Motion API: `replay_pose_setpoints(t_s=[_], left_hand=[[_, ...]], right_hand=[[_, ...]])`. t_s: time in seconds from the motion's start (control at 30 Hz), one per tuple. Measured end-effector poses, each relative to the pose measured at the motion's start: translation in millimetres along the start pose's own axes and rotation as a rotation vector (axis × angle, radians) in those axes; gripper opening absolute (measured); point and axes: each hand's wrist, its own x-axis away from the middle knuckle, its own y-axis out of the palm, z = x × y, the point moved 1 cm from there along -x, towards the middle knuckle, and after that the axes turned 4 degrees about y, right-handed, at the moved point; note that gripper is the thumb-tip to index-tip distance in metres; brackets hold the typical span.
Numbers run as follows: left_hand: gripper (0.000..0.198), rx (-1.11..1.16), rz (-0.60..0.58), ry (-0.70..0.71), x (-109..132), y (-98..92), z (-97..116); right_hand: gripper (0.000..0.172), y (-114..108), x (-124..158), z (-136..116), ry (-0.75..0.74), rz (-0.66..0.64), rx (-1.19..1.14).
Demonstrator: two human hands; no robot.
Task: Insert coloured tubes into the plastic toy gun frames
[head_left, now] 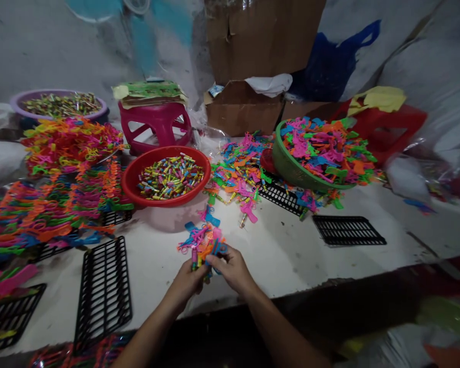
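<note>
My left hand (187,280) is closed around a bunch of small plastic toy pistols (201,245) in pink, orange and blue, some with short patterned tubes attached. My right hand (233,267) pinches a blue toy pistol (216,247) at the right side of this bunch. Both hands are close together above the front of the white table. Just beyond them lie a few loose pieces, and a pink toy pistol (248,209) with a tube in it rests farther right. The fingertips partly hide what they grip.
A red basin (128,186) holds many small tubes. Behind the hands to the right, a green basin (291,171) overflows with toy pistols. Black slotted racks (104,286) lie left and right, including a small rack (348,230). Filled rows cover the left. A pink stool (163,125) and cardboard boxes (245,112) stand behind.
</note>
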Motion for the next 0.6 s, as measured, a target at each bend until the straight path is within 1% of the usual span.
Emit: replay_pose_setpoints(t_s=[0.03, 0.1, 0.17, 0.23, 0.3, 0.37, 0.47, 0.53, 0.6], left_hand=[[0.036, 0.020, -0.004, 0.004, 0, -1.2, -1], [0.034, 0.101, -0.005, 0.004, 1, -3.5, -1], [0.033, 0.156, 0.016, -0.020, 0, -5.9, -3], [0.033, 0.175, 0.050, -0.040, -2, -8.8, -6], [0.032, 0.191, 0.068, -0.044, -5, -12.5, -9], [0.030, 0.227, 0.060, -0.053, -9, -16.3, -13], [0.026, 0.321, 0.052, -0.120, -11, -19.3, -12], [0.027, 0.392, 0.071, -0.176, -10, -18.0, -8], [0.030, 0.439, 0.119, -0.196, -8, -13.8, -3]], right_hand=[[0.020, 0, 1, 1, 0.000, -0.006, 0.038], [0.021, 0, 2, 6, 0.006, 0.016, 0.032], [0.022, 0, 4, 11, 0.007, 0.040, -0.012], [0.024, 1, 6, 14, -0.010, 0.048, -0.006], [0.025, 3, 10, 16, -0.029, 0.028, 0.047], [0.025, 3, 13, 15, -0.058, -0.005, 0.133], [0.025, 1, 14, 11, -0.135, -0.007, 0.285], [0.024, -2, 12, 10, -0.167, 0.049, 0.335], [0.022, -4, 10, 10, -0.166, 0.181, 0.292]])
